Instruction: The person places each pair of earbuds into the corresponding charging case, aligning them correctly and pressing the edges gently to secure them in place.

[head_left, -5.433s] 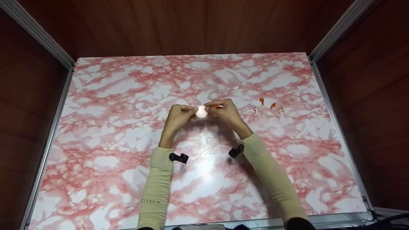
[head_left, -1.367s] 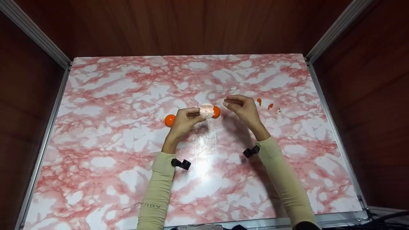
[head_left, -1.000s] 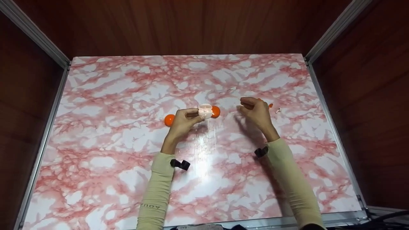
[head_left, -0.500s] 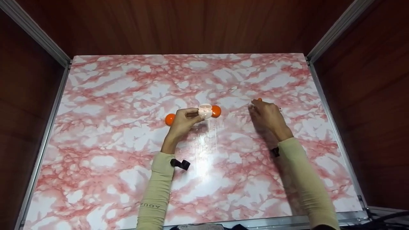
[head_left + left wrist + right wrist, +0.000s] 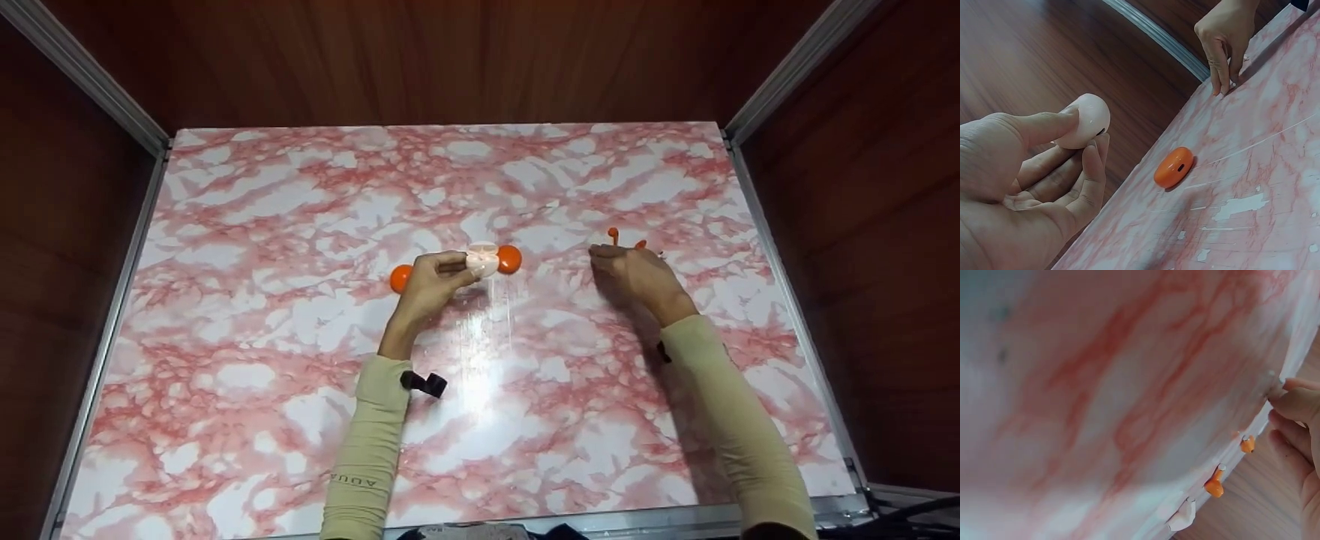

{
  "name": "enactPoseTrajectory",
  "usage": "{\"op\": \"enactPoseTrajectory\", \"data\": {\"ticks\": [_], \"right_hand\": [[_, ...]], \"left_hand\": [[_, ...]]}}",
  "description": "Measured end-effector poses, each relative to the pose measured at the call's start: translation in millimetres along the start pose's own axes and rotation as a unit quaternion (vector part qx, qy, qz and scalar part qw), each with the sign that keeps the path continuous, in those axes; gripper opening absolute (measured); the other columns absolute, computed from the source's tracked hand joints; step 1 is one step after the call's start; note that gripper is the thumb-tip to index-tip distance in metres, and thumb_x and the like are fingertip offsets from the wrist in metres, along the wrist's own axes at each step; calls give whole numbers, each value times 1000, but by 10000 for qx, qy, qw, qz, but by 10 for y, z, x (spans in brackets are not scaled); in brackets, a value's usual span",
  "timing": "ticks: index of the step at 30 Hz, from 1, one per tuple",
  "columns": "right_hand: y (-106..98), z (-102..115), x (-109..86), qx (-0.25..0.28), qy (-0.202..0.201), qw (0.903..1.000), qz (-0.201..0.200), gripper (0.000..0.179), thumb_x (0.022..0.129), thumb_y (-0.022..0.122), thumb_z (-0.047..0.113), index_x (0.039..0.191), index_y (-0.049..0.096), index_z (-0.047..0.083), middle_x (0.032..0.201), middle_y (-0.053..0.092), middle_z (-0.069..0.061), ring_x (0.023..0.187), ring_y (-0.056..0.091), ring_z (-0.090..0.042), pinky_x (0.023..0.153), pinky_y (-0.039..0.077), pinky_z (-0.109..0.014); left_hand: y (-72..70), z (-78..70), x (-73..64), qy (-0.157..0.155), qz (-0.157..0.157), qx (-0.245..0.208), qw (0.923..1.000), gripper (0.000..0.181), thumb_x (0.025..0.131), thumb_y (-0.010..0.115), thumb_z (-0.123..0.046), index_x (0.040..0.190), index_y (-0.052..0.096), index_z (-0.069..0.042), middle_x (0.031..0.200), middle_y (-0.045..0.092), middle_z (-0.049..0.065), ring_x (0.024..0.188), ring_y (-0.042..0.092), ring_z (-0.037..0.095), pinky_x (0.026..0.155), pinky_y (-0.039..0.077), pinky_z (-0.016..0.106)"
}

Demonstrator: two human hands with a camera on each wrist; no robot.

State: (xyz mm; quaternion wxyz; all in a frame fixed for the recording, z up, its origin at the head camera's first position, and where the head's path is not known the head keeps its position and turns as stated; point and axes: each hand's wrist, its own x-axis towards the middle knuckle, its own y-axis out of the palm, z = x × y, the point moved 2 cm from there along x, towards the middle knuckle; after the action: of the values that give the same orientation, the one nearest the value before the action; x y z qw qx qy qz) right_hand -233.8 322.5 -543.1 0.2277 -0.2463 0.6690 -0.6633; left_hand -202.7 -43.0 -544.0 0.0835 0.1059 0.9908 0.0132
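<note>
Held one white case (image 5: 1095, 115) in the left hand (image 5: 431, 281), pinched between thumb and fingers, up off the table and near its middle, apparently with lid raised in the head view. Counted two rounded orange cases: one orange case (image 5: 509, 259) resting on the marbled table (image 5: 247, 247), just right of the white case as seen from the head, and a second orange case (image 5: 401, 278) beside the left hand, partly hidden by it. Had the right hand (image 5: 637, 271) low at the tabletop, with thumb and fingers close together at the tips; could not tell a hold from a bare touch there, with fingertips blurred or hidden. Counted three earbuds near the right hand: one orange earbud (image 5: 1214, 488), another orange earbud (image 5: 1248, 444) and one white earbud (image 5: 1184, 516), farthest of the three from the fingertips in the right wrist view. Wore two pale green sleeves (image 5: 364, 450)
</note>
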Motion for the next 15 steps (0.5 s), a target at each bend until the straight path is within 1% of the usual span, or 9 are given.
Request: {"op": "enactPoseTrajectory", "data": {"ticks": [5, 8, 11, 13, 15], "right_hand": [[-20, -18, 24, -83, -5, 10000, 2, 36, 97, 64, -11, 124, 77, 8, 144, 68, -8, 91, 76, -38, 61, 64, -46], [-21, -17, 40, -124, -43, 9999, -86, 34, 97, 63, -12, 120, 78, 8, 137, 71, -7, 93, 76, -37, 62, 64, -46], [-11, -3, 53, -88, -67, 9998, -143, 32, 97, 62, -13, 115, 78, 7, 130, 73, -6, 96, 77, -35, 65, 65, -44], [3, 10, 62, -75, -99, 9998, -178, 30, 97, 61, -14, 113, 78, 6, 124, 73, -7, 91, 77, -35, 64, 65, -44], [16, 24, 73, 12, -36, 9999, -156, 26, 98, 62, -12, 112, 76, 4, 117, 73, -10, 85, 76, -35, 64, 64, -44]], "left_hand": [[5, 10, 7, 24, 66, -106, 9999, 41, 96, 74, -5, 134, 66, 8, 128, 71, 28, 117, 72, 31, 94, 63, 28], [7, 15, 7, 34, 73, -138, 9999, 41, 96, 73, -4, 135, 65, 8, 128, 71, 28, 117, 72, 30, 93, 62, 26], [9, 15, 1, 51, 72, -142, 9999, 42, 96, 72, -4, 135, 65, 9, 129, 71, 29, 117, 72, 30, 93, 62, 25], [9, 16, -5, 79, 82, -103, 9999, 42, 96, 72, -5, 135, 65, 9, 129, 71, 29, 117, 72, 30, 93, 62, 25], [8, 19, -9, 76, 95, -67, 9999, 42, 96, 73, -6, 135, 65, 9, 129, 71, 28, 117, 72, 30, 92, 62, 25]]}}
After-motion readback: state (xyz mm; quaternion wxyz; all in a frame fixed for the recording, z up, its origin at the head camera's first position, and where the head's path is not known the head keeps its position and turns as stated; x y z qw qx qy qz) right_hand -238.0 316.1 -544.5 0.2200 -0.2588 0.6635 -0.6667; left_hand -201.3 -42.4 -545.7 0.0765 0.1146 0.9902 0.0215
